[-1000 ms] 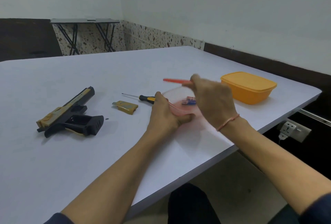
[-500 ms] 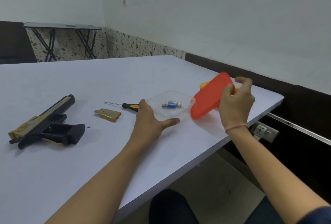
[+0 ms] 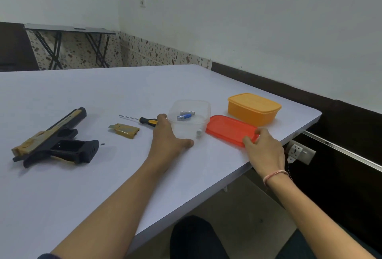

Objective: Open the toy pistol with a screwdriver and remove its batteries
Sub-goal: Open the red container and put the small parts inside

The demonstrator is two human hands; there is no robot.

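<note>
Toy pistol [image 3: 51,140] lies on its side at the left of the white desk [image 3: 103,186]. Black frame, tan-gold slide, muzzle pointing away. Grip compartment is open and dark inside. A tiny dark screw [image 3: 102,144] sits just right of the grip. The gold battery cover [image 3: 124,131] lies loose further right, apart from the pistol. Behind the cover is the screwdriver [image 3: 142,119], black-and-yellow handle, thin shaft pointing left.

Two batteries [image 3: 185,116] lie in the clear container [image 3: 203,104], one silver and one blue and silver, side by side near the far wall. A small pale item sits at the container's near right corner, too small to tell what.

Left hand [image 3: 167,136] rests flat on the desk against the container's left wall, fingers straight, thumb spread along the near side, holding nothing. Right hand [image 3: 262,149] pinches the near end of the red lid [image 3: 229,129], which lies flat just right of the container. A closed orange box [image 3: 253,108] stands behind the lid, near the desk corner.
</note>
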